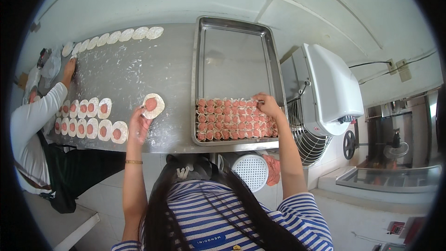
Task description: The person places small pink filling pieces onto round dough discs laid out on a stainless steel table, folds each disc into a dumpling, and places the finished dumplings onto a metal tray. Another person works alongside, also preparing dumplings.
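Note:
In my left hand (139,125) is a round dumpling wrapper (160,109) with a ball of pink filling (151,104) at its middle. It is held over the metal table, by the fingers and thumb. My right hand (270,105) reaches into a large metal tray (232,56). Its fingers are pinched at the right end of the farthest row of open-topped dumplings (232,120), and partly hide the dumpling there. Several tight rows of these pleated dumplings, pink filling showing on top, fill the near part of the tray.
Flour-dusted wrappers with filling (105,130) lie in two rows at the table's (176,65) near left. Plain wrappers (126,35) line the far edge. A co-worker's hand (69,67) is at the far left corner. A white machine (327,88) with a wire guard stands right of the tray.

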{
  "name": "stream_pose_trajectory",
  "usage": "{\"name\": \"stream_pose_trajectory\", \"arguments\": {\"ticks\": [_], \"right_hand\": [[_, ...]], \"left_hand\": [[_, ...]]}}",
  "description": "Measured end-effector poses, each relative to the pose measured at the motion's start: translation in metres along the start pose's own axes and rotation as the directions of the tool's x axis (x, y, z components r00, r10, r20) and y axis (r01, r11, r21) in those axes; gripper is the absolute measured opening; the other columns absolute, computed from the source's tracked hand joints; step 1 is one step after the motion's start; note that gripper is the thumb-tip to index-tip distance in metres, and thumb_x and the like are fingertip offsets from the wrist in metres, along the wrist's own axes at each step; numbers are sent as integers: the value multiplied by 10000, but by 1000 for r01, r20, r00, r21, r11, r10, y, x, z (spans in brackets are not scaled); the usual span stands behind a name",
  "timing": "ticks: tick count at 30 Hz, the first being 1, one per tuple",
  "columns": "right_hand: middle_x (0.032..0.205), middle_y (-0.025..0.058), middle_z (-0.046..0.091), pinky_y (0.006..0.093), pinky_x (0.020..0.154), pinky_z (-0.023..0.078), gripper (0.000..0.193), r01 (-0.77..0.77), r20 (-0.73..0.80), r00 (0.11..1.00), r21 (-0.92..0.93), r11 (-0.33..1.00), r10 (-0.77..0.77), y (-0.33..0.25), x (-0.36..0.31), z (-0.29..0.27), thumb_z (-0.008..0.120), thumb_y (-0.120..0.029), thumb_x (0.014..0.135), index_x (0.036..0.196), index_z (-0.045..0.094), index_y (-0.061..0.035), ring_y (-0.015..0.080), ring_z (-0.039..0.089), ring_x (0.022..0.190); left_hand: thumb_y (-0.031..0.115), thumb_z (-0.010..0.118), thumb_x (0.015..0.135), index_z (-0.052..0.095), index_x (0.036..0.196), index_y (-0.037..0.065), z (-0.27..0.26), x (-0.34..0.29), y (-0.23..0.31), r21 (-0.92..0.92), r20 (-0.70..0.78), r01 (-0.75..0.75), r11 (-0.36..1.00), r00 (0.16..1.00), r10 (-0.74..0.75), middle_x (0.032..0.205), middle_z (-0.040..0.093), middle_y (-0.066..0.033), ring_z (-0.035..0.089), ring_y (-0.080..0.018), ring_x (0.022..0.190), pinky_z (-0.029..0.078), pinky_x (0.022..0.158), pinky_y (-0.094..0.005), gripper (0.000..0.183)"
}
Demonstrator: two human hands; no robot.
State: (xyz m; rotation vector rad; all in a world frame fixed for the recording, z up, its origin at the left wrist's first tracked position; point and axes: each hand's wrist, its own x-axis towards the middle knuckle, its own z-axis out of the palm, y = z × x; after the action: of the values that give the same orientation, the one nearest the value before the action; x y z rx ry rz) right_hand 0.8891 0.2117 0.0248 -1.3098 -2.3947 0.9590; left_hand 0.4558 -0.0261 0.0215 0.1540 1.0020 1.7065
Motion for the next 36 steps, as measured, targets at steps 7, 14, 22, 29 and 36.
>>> {"name": "stream_pose_trajectory", "arguments": {"ticks": [7, 14, 22, 29, 36], "right_hand": [[1000, 142, 636, 316, 678, 491, 376, -17, -28, 1000, -150, 989, 12, -5, 2, 5, 546, 59, 693, 1043, 653, -25, 267, 630, 796], [975, 41, 627, 293, 712, 492, 268, -127, 62, 992, 561, 818, 112, -152, 29, 73, 609, -117, 840, 1102, 621, -61, 154, 602, 866], [850, 76, 648, 262, 659, 493, 242, -293, 275, 955, 814, 501, 112, -210, 34, 218, 612, -123, 826, 1012, 636, 31, 153, 622, 767], [908, 82, 654, 268, 692, 513, 213, -333, 225, 942, 731, 595, 250, -195, 25, 258, 578, -18, 824, 1024, 621, 44, 149, 631, 765], [953, 113, 658, 247, 747, 500, 220, -71, 72, 997, 659, 749, 31, -202, 10, 255, 587, 32, 787, 1003, 624, 48, 153, 634, 818]], "left_hand": [[151, 500, 903, 483, 1137, -39, 11, -5, -2, -139, 88, 77, 987, 994, -65, 1172, 567, -145, 576, -240, 1072, 484, 942, -339, 302], [178, 484, 913, 451, 1202, -21, 22, -18, -12, -130, 145, 198, 972, 973, -179, 1217, 544, -142, 569, -216, 1080, 496, 901, -325, 353], [90, 413, 895, 481, 1158, 38, 9, -31, -24, 137, -86, 130, 982, 989, -119, 1071, 579, -74, 602, -166, 950, 509, 800, -297, 277], [11, 462, 842, 587, 1068, -12, -41, -22, -63, 776, -40, -146, 614, 960, 279, 852, 641, -77, 588, -106, 721, 476, 617, -250, 260], [-43, 535, 834, 552, 1144, -35, -35, -26, -57, 622, 30, -126, 773, 990, 138, 1002, 634, -93, 613, -138, 870, 508, 734, -244, 311]]}}
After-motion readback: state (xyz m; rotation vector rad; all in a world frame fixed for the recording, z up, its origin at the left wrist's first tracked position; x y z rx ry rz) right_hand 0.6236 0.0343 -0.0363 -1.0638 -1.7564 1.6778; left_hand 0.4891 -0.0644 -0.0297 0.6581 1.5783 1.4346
